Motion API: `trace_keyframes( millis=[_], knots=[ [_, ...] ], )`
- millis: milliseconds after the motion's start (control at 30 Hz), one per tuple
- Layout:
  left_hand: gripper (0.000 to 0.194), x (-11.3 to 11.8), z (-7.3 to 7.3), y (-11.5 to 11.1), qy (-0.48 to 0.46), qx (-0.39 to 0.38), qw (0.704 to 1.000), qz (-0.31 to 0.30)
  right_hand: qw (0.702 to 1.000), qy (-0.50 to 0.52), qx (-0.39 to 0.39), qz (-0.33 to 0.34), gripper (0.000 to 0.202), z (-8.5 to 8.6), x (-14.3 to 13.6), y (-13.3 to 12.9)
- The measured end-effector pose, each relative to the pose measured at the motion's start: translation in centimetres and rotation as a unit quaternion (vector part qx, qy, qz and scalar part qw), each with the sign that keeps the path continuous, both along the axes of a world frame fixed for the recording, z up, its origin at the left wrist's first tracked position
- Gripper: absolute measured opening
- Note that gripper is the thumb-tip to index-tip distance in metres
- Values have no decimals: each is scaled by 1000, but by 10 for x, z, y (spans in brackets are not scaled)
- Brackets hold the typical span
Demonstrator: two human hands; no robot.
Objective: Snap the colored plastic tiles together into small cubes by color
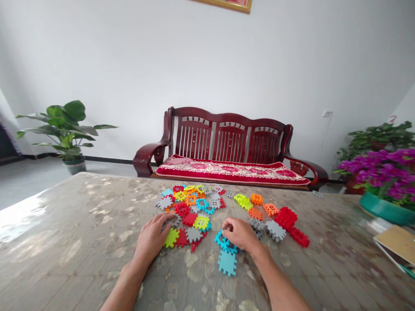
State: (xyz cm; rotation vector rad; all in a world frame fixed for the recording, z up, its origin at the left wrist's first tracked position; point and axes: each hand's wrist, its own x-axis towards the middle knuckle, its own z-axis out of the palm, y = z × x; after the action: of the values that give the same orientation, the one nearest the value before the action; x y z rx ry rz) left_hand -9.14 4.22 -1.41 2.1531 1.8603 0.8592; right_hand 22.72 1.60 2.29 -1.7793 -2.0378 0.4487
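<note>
A pile of interlocking plastic building tiles in several colours lies on the table. My left hand (151,237) rests at the pile's left side, fingers stretched out and loosely apart over a grey tile (176,221). Just below its fingertips lies a lime green tile (171,238), with a red tile (182,237) and a solid grey tile (193,234) alongside. My right hand (241,234) has its fingers curled together on a blue openwork tile (226,243). Nearer to me, a flat light blue tile (227,262) lies against that blue group.
Sorted groups stand to the right: grey tiles (276,230), red tiles (286,218), orange tiles (256,214) and lime green tiles (243,201). A purple flower pot (387,207) and a notebook (397,242) sit at the table's right edge. Behind is a wooden sofa (230,134).
</note>
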Motion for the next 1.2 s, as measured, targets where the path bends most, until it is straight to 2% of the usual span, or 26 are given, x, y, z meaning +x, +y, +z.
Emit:
trace_keyframes(
  millis=[167,367,600,733,900,1033,1200],
  knots=[
    [35,1,1,-2,24,18,1000,-9,998,31,57,-21,19,-13,1,3],
    [33,9,4,-9,61,124,990,5,996,7,85,-19,17,-16,-1,4],
    [29,39,17,-22,83,208,969,-106,996,-10,82,-29,19,-12,-3,3],
    [33,70,22,-35,116,200,957,-173,996,-17,79,-34,19,-13,-3,4],
    [39,96,18,-46,162,137,951,-226,996,-20,82,-31,19,-15,-3,5],
    [43,96,12,-44,171,95,960,-200,997,-11,78,-26,19,-14,-2,5],
    [38,90,8,-39,167,96,972,-138,996,43,76,-34,22,-16,-1,5]
  ],
)
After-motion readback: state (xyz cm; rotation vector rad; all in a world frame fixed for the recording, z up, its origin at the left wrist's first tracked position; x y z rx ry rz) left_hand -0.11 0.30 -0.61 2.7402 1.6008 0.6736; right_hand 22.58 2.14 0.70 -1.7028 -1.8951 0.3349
